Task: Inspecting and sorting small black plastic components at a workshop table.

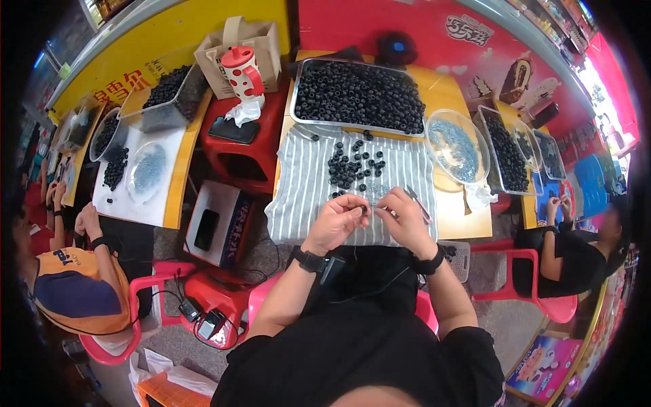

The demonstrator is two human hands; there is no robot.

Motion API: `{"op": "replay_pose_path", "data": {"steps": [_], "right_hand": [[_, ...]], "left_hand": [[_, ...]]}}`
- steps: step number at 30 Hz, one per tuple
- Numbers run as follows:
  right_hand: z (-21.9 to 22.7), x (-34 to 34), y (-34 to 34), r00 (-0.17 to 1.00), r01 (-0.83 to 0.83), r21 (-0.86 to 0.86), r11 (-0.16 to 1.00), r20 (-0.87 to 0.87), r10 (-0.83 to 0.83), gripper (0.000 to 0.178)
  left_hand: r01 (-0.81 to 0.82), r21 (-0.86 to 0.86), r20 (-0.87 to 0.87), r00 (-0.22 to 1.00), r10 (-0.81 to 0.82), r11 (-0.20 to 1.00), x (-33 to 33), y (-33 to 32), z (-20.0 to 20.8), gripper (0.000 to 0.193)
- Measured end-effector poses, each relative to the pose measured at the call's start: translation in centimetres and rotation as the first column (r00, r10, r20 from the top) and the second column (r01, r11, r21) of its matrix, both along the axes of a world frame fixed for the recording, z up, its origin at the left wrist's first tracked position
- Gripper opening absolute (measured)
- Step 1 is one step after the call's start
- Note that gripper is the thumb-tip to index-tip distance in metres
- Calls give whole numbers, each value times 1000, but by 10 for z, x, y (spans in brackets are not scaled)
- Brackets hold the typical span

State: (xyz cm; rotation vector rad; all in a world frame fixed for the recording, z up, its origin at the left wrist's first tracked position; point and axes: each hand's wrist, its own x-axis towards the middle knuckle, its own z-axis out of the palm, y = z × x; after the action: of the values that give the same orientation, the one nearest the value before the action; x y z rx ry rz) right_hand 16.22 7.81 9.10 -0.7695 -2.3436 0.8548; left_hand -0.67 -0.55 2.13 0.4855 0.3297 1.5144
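Both hands [371, 218] pinch black ring [363, 209] over striped cloth [305, 183].

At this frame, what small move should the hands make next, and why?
Probably bring the two hands fully together. The left hand pinches a small black ring at its fingertips, and the right hand is a short gap away over the striped cloth, seemingly holding something too small to identify.
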Motion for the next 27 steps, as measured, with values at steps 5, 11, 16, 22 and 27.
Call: {"op": "replay_pose_path", "data": {"steps": [5, 11, 16, 22, 27], "right_hand": [[17, -11, -19, 992, -88, -19, 996, -93, 86, 5], [15, -12, -17, 990, -97, -113, 989, -114, 84, 5], [13, -4, -19, 997, -64, -338, 939, -72, 42, 10], [4, 0, -16, 998, -10, -372, 928, -57, -12, 18], [6, -5, -8, 994, -104, -591, 800, -89, 64, 20]], "left_hand": [[-44, -29, -22, 999, 44, 999, 3, 0, -6, 18], [-44, 16, -90, 995, 45, 999, 2, 0, -4, 19], [17, 65, -199, 980, -4, 998, 0, -4, 0, 21], [62, -13, -129, 990, -63, 998, -1, -7, 2, 20], [61, 37, -61, 996, -59, 997, -2, -8, -3, 18]]}}
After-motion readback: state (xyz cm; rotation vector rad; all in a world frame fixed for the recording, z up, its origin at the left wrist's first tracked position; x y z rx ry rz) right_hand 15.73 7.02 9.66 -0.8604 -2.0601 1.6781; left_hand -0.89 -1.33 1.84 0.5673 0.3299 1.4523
